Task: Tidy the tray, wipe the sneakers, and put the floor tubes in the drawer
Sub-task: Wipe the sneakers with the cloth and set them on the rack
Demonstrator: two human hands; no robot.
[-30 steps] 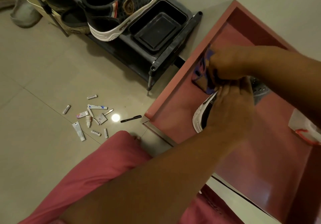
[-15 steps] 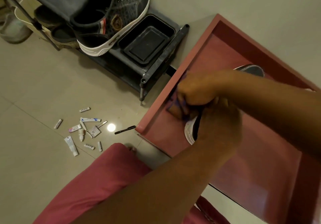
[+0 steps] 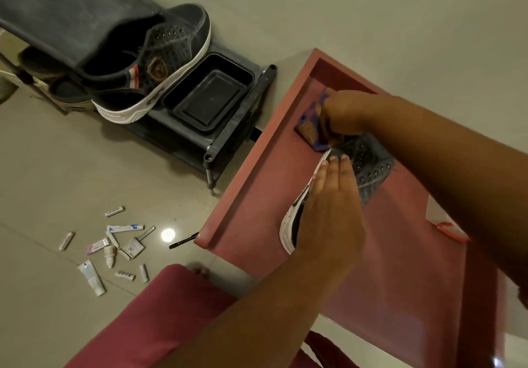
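A dark perforated sneaker (image 3: pixel 371 165) with a white sole lies on its side inside the red drawer (image 3: pixel 251 162). My left hand (image 3: pixel 328 210) rests on its upper with the fingers straight, pressing it down. My right hand (image 3: pixel 343 116) grips a purple cloth (image 3: pixel 310 129) at the sneaker's toe end. The matching sneaker (image 3: pixel 148 65) stands on a black shoe rack, beside an empty black tray (image 3: pixel 208 96). Several small tubes (image 3: pixel 114 247) lie scattered on the tiled floor to the left of the drawer.
A black pen (image 3: pixel 183 240) lies on the floor by the drawer's near corner. A white packet with red trim (image 3: pixel 445 222) sits in the drawer under my right forearm. My red-trousered knee (image 3: pixel 160 310) is at the bottom. More shoes sit under the rack (image 3: pixel 237 127).
My right hand rubbed the cloth down over the sneaker's toe and back up. My left hand's fingers now lie flat along the sneaker. The view has shifted slightly.
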